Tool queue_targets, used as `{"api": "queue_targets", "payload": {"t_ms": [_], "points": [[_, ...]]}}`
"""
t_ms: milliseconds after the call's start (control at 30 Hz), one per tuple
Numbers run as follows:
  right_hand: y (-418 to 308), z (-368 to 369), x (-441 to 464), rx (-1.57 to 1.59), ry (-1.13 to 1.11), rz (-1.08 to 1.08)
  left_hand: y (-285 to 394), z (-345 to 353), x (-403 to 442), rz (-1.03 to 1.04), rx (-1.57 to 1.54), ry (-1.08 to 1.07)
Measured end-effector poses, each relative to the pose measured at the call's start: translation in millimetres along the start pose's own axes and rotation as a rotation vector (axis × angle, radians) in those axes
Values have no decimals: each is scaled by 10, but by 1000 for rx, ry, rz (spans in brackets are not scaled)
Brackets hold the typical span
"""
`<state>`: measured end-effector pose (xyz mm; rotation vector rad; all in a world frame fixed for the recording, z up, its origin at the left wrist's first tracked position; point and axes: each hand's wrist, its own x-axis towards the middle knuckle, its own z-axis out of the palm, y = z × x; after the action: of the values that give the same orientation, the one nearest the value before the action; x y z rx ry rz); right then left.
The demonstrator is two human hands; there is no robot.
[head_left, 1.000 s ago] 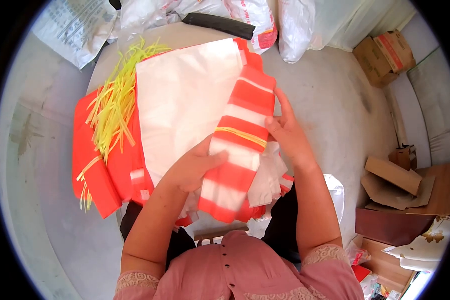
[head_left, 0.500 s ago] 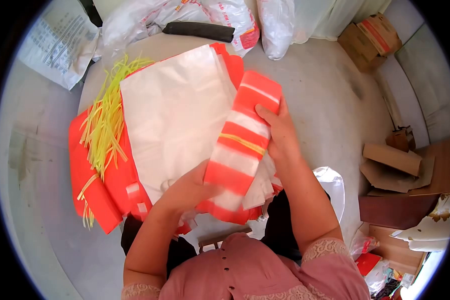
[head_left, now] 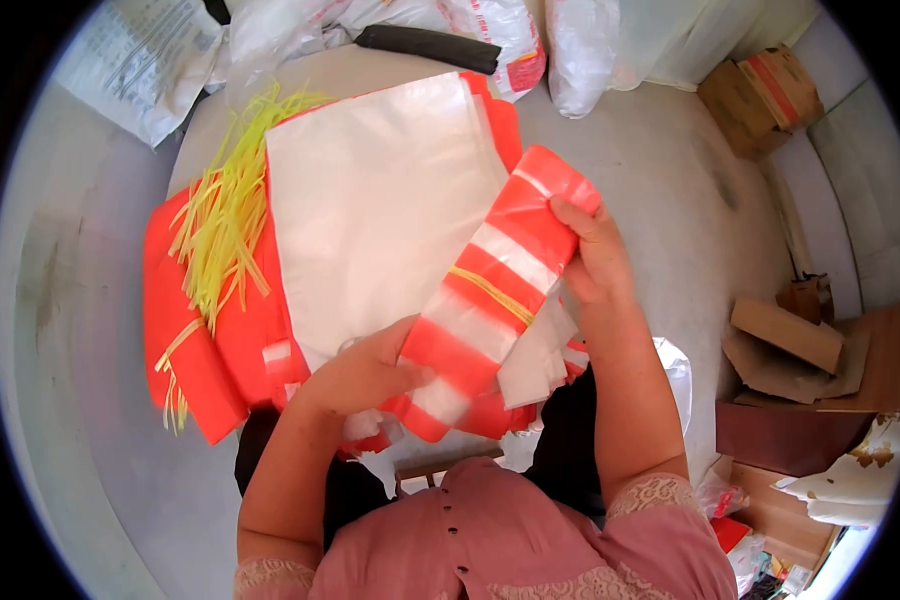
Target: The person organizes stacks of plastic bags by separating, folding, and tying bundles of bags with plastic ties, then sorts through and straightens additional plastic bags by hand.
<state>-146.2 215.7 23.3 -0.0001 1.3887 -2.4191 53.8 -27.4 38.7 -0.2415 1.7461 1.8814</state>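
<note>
A folded bundle of red-and-white striped plastic bags, tied round its middle with a yellow strip, slants between my two hands. My right hand grips its upper right end, thumb on top. At the lower left end, my left hand is closed round the edge. Beneath lies a stack of flat white plastic bags with red ones under it. Yellow tie strips lie loose along the left of the stack. Another red bundle, tied with a yellow strip, rests at the lower left.
A black rolled item lies at the table's far edge, near white plastic sacks. Cardboard boxes stand on the floor at the right and back right. A printed white sack is at the back left.
The bundle has tilted a little more, its upper end shifting right with my right hand. Both hands keep hold of it. The whole view has shifted slightly.
</note>
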Motion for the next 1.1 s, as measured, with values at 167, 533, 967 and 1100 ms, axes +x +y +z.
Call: {"api": "queue_targets", "payload": {"t_ms": [167, 533, 967, 1100], "points": [[-34, -87, 54, -18, -74, -9, 34, -54, -35, 12, 164, 14], [61, -6, 14, -74, -153, 17, -49, -164, -149, 142, 276, -53], [-4, 149, -3, 254, -627, -57, -202, -1096, -1414, 586, 64, 658], [51, 47, 124, 191, -582, -34, -699, -1721, -1707, 721, -333, 868]]}}
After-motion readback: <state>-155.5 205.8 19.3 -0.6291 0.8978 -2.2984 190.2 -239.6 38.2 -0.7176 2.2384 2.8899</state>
